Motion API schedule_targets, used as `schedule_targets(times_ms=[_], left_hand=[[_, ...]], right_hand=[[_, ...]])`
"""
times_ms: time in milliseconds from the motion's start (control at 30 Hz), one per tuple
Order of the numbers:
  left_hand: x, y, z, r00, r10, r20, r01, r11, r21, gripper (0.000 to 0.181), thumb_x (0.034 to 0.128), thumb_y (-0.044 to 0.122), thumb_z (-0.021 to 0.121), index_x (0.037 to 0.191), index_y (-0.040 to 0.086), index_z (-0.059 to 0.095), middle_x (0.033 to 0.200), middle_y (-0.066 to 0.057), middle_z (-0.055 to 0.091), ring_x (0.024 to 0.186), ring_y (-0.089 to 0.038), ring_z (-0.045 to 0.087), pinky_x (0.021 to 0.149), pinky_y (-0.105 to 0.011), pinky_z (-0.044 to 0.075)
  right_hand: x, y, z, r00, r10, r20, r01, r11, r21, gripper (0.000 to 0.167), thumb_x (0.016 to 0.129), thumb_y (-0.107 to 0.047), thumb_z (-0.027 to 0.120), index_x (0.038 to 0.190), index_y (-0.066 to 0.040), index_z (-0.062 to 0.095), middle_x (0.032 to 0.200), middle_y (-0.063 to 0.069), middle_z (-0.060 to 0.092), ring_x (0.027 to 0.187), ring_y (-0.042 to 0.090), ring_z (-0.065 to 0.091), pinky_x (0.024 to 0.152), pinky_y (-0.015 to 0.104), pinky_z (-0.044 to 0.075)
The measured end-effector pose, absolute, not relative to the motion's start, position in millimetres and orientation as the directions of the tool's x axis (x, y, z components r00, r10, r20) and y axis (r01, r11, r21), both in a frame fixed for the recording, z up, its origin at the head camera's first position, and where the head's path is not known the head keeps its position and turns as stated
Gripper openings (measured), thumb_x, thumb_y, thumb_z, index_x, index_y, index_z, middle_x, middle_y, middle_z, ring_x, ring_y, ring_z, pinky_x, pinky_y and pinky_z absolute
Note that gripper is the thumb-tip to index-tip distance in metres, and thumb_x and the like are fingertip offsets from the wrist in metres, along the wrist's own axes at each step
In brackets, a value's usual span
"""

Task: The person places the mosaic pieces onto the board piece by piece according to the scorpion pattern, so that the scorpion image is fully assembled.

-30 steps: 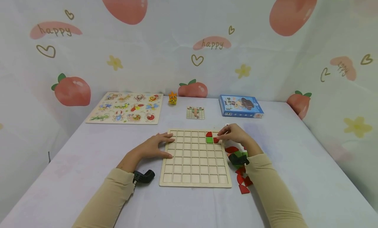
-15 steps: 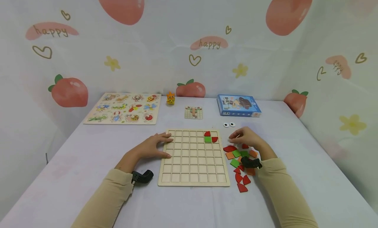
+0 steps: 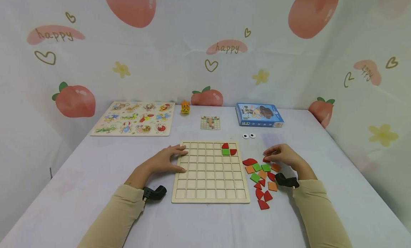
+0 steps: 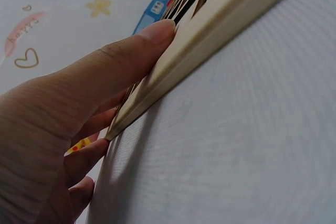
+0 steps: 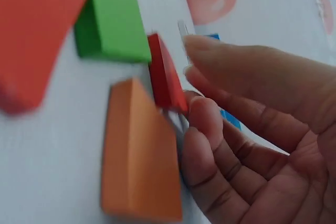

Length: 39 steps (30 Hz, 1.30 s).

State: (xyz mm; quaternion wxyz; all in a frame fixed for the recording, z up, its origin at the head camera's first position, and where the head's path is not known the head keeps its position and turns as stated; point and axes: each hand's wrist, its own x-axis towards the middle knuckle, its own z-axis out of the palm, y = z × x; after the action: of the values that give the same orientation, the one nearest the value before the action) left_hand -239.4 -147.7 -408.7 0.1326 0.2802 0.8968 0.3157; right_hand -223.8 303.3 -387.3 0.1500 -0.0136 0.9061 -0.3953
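Observation:
The wooden grid board [image 3: 206, 175] lies flat on the table. My left hand [image 3: 165, 159] rests on its left edge, thumb and fingers spread; the left wrist view shows the thumb [image 4: 118, 61] on top of the rim. Two red rounded pieces [image 3: 233, 152] and a green square [image 3: 226, 151] sit in cells at the board's upper right. My right hand [image 3: 284, 156] is low over the loose pieces, its fingertips beside a red piece [image 5: 167, 74]. In the right wrist view the thumb stands apart from that piece, with an orange square [image 5: 142, 156] below it.
Several red, green and orange pieces [image 3: 255, 177] lie right of the board. Two eye discs [image 3: 249, 136] lie beyond them. Farther back are a pattern card [image 3: 210, 123], a blue box [image 3: 260, 115], an orange toy figure [image 3: 185, 107] and an insect puzzle board [image 3: 133, 118].
My right hand has let go of a red piece in the board's upper right and moved right to the loose pieces. The left hand stays on the board's edge.

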Motion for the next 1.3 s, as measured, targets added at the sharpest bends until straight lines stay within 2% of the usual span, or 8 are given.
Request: schedule_targets(times_ms=[200, 400, 567, 767, 1033, 1300], left_hand=[[-240, -148, -410, -0.804, 0.593, -0.053, 0.423, 0.632, 0.649, 0.075, 0.0711, 0.047, 0.076, 0.134, 0.013, 0.052, 0.151, -0.005, 0.034, 0.144, -0.033, 0.016, 0.118, -0.052, 0.007], [-239, -148, -410, -0.808, 0.587, -0.055, 0.417, 0.635, 0.650, 0.075, 0.0708, 0.047, 0.077, 0.134, 0.014, 0.053, 0.151, -0.005, 0.034, 0.144, -0.034, 0.014, 0.118, -0.052, 0.006], [-239, -148, -409, -0.809, 0.585, -0.054, 0.416, 0.635, 0.650, 0.075, 0.0709, 0.047, 0.077, 0.134, 0.013, 0.053, 0.151, -0.005, 0.034, 0.143, -0.035, 0.014, 0.118, -0.052, 0.006], [-239, -147, -409, -0.810, 0.584, -0.051, 0.420, 0.638, 0.645, 0.075, 0.0708, 0.048, 0.076, 0.134, 0.014, 0.053, 0.151, -0.004, 0.034, 0.144, -0.034, 0.015, 0.118, -0.052, 0.007], [-238, -148, -408, -0.810, 0.584, -0.057, 0.420, 0.645, 0.639, 0.074, 0.0718, 0.047, 0.076, 0.134, 0.014, 0.052, 0.151, -0.004, 0.034, 0.143, -0.036, 0.013, 0.118, -0.054, 0.006], [-238, -148, -408, -0.810, 0.584, -0.054, 0.420, 0.642, 0.641, 0.074, 0.0719, 0.048, 0.075, 0.134, 0.015, 0.052, 0.151, -0.003, 0.033, 0.144, -0.033, 0.014, 0.118, -0.052, 0.006]], right_hand=[[-221, 308, -392, -0.952, -0.164, -0.260, 0.073, 0.702, -0.709, 0.036, 0.081, -0.019, 0.071, 0.109, 0.003, 0.065, 0.091, 0.005, 0.068, 0.076, 0.015, 0.056, 0.069, 0.024, 0.049], [-222, 307, -393, -0.947, -0.178, -0.267, 0.060, 0.719, -0.693, 0.031, 0.080, -0.017, 0.073, 0.101, 0.003, 0.064, 0.086, 0.003, 0.066, 0.075, 0.015, 0.054, 0.068, 0.023, 0.047], [-225, 305, -391, -0.945, -0.194, -0.265, 0.037, 0.739, -0.673, 0.025, 0.083, -0.019, 0.070, 0.098, 0.002, 0.066, 0.086, 0.005, 0.065, 0.074, 0.015, 0.052, 0.067, 0.023, 0.048], [-229, 302, -388, -0.949, -0.189, -0.252, 0.038, 0.726, -0.686, 0.027, 0.088, -0.022, 0.065, 0.100, 0.002, 0.065, 0.084, 0.003, 0.064, 0.072, 0.016, 0.051, 0.063, 0.024, 0.049], [-232, 294, -382, -0.949, -0.237, -0.208, -0.017, 0.697, -0.717, 0.030, 0.090, -0.020, 0.061, 0.113, 0.001, 0.064, 0.099, 0.014, 0.065, 0.077, 0.019, 0.052, 0.064, 0.023, 0.048], [-238, 277, -377, -0.942, -0.281, -0.183, -0.050, 0.657, -0.753, 0.025, 0.091, -0.016, 0.058, 0.107, 0.004, 0.060, 0.092, 0.014, 0.060, 0.074, 0.018, 0.053, 0.066, 0.024, 0.050]])
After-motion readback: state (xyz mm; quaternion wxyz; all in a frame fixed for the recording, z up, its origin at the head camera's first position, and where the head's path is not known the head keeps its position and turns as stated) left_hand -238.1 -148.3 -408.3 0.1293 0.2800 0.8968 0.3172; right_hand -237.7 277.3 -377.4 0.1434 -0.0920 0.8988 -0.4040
